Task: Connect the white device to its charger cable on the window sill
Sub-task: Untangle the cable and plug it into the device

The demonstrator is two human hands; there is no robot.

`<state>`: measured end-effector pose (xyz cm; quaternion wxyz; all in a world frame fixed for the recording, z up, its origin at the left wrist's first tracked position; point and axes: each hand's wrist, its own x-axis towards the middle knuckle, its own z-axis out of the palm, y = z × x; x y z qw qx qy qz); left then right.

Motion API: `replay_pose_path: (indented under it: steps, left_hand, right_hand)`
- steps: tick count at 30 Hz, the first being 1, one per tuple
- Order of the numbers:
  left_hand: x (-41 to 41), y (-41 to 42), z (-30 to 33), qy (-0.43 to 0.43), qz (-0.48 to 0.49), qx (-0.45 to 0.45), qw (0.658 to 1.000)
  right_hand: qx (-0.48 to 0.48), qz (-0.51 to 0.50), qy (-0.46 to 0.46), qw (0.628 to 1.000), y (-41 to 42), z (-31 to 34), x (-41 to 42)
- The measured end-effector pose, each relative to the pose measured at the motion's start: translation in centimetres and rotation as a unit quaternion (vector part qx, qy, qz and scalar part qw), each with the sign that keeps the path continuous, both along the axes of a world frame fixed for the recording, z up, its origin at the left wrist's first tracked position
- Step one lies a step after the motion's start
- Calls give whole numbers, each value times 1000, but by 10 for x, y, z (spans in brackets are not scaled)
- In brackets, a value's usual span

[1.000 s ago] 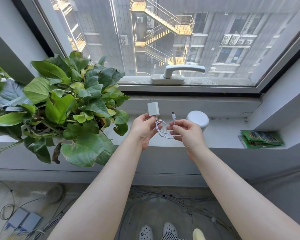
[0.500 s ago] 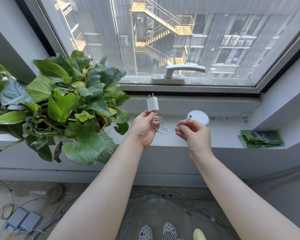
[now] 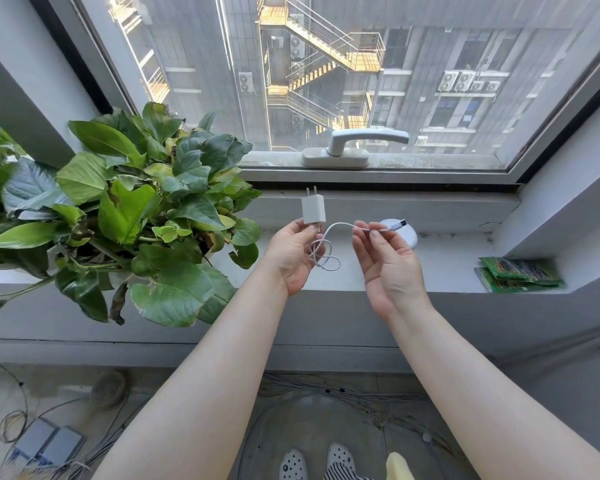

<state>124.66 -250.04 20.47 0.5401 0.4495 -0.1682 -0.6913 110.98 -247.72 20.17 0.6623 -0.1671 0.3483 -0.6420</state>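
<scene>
- Right hand [image 3: 388, 261] has turned palm-up since before, thumb and forefinger pinching cable [image 3: 340, 226] near its plug.
- Left hand [image 3: 293, 251] fingers closed on charger brick [image 3: 313, 210]; white device [image 3: 407, 233] untouched on sill [image 3: 447, 268].

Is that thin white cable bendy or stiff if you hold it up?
Probably floppy: the thin white cable droops in loose loops under the left hand. It likely weighs little, since the right hand lifts its plug end with only fingertips. The short stretch between the hands arches, so it seems slightly springy.
</scene>
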Motion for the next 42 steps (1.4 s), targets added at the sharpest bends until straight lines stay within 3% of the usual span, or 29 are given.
replay_pose_path:
  steps: [3,5,7,9,15,18,23,27,31,35,38,42]
  left_hand:
    - [1,0,-2,13,13,8,1000]
    - [1,0,-2,30,20,6,999]
    - [1,0,-3,38,18,3,999]
    - [0,0,-2,45,13,0,999]
    - [3,0,0,3,12,-5,1000]
    - [5,-1,0,-21,14,-7,1000]
    - [-5,4,0,-41,10,-43,998]
    - [-15,8,-4,-107,37,-96,989]
    - [-16,9,-5,-156,58,-135,977]
    - [-13,9,-7,-237,65,-163,955]
    - [-12,10,-13,-268,70,-131,952]
    - [-9,7,-20,-221,63,-42,972]
  right_hand:
    - [-16,89,27,996,0,8,-6]
    - [-42,144,157,976,1,8,-9]
    - [-66,165,331,927,0,5,-9]
    - [-67,145,412,897,-2,1,-7]
    - [-35,36,488,871,-6,-2,-5]
    - [-12,32,484,874,-9,-3,-9]
    - [35,112,392,912,-8,1,6]
    - [81,132,361,920,-7,3,16]
    - [93,165,258,948,-5,7,17]
    - [73,149,287,944,-5,6,13]
    - [68,136,270,951,-6,7,10]
    - [54,131,207,968,-6,5,10]
